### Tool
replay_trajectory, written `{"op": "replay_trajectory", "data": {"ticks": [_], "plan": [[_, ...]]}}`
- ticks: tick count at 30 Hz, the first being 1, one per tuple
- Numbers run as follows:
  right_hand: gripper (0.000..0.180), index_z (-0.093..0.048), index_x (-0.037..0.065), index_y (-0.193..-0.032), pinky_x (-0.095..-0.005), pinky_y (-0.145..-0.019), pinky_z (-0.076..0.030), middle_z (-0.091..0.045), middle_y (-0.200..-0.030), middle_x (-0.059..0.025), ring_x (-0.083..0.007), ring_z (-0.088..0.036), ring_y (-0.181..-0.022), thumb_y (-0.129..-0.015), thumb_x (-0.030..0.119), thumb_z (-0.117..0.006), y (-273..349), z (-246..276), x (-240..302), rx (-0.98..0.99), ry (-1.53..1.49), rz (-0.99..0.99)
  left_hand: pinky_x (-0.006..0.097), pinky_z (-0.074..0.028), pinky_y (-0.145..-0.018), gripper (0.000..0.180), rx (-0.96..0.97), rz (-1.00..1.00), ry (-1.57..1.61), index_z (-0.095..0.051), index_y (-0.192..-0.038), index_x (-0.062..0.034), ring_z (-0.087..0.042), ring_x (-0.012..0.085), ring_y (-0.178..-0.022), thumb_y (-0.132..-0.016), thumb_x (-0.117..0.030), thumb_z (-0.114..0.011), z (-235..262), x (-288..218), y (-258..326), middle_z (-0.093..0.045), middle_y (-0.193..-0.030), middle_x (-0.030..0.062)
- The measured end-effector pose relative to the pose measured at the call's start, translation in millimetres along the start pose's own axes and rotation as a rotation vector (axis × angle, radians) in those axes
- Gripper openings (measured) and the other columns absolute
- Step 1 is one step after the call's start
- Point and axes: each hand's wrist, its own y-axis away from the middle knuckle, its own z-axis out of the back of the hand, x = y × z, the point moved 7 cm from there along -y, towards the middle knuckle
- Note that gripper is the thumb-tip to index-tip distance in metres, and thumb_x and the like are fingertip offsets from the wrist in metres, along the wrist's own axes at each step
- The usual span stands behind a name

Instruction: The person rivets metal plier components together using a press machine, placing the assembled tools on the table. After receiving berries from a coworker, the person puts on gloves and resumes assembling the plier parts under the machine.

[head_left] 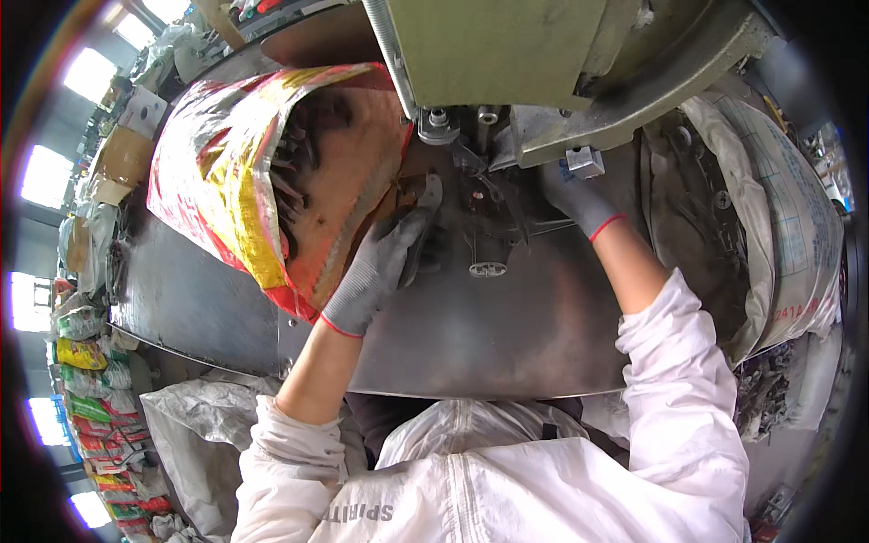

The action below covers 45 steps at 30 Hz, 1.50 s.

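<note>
My left hand [386, 258], in a grey knit glove with a red cuff, is closed around a curved, flat metal piece [433, 193] at the mouth of a sack. Other dark metal shapes show by its fingers, too dim to make out. That red, yellow and white woven sack [222, 172] lies on its side, with several dark metal parts [291, 176] inside. My right hand [579, 201], gloved alike, reaches beneath the machine's cast arm [634, 127]; its fingertips are hidden. Between my hands, the machine's metal tooling [480, 167] stands above a small round perforated plate [489, 269].
The green machine body [493, 54] overhangs the metal table [489, 344]. A small white box-shaped block [585, 162] sits on the cast arm beside my right hand. At the right stands an open white woven sack [778, 217]. Several colourful bags [90, 380] are stacked at the far left.
</note>
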Motion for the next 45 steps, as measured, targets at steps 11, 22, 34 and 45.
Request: {"op": "replay_trajectory", "data": {"ticks": [11, 22, 34, 45], "plan": [[0.026, -0.052, -0.001, -0.112, -0.0404, -0.078, -0.044, -0.059, -0.098, -0.0194, -0.0373, -0.056, -0.091, -0.087, 0.005, -0.046, 17.3, 90.9, -9.8, -0.187, 0.335, 0.038, 0.025, -0.049, -0.071, 0.037, 0.259, -0.307, -0.301, -0.051, -0.118, 0.0029, -0.061, 0.013, -0.09, -0.092, -0.023, -0.053, -57.8, -0.2, 8.0, -0.061, -0.098, 0.0099], [0.033, -0.049, -0.001, -0.119, -0.0186, -0.041, -0.037, -0.057, -0.075, -0.0052, -0.0072, -0.05, -0.052, -0.09, 0.014, -0.045, 59.9, 68.8, 77.0, 0.028, -0.964, -0.461, 0.027, -0.047, -0.079, 0.037, 0.002, -0.028, -0.147, -0.052, -0.118, 0.0015, -0.059, 0.0134, -0.089, -0.092, -0.024, -0.051, -5.3, 13.8, -3.4, -0.062, -0.098, 0.0086], [0.022, -0.06, 0.002, -0.103, -0.0183, -0.047, -0.038, -0.057, -0.074, 0.0011, -0.0037, -0.05, -0.058, -0.087, 0.017, -0.06, 62.8, 2.0, 85.7, 0.178, -1.019, -0.733, 0.037, -0.042, -0.093, 0.048, 0.108, -0.598, -1.135, -0.049, -0.124, -0.0009, -0.052, 0.0353, -0.108, -0.078, -0.013, -0.058, -39.1, -41.6, -12.2, -0.053, -0.118, 0.022], [0.035, -0.056, -0.005, -0.112, -0.0241, -0.074, -0.047, -0.064, -0.093, -0.0083, -0.0098, -0.059, -0.082, -0.086, 0.017, -0.062, 57.0, -1.4, 86.2, 0.169, -0.928, -0.513, 0.034, -0.045, -0.084, 0.032, 0.229, -0.691, -0.765, -0.054, -0.116, -0.0041, -0.057, 0.0267, -0.096, -0.091, -0.024, -0.048, -41.9, -57.5, -28.4, -0.062, -0.099, 0.0163]]}}
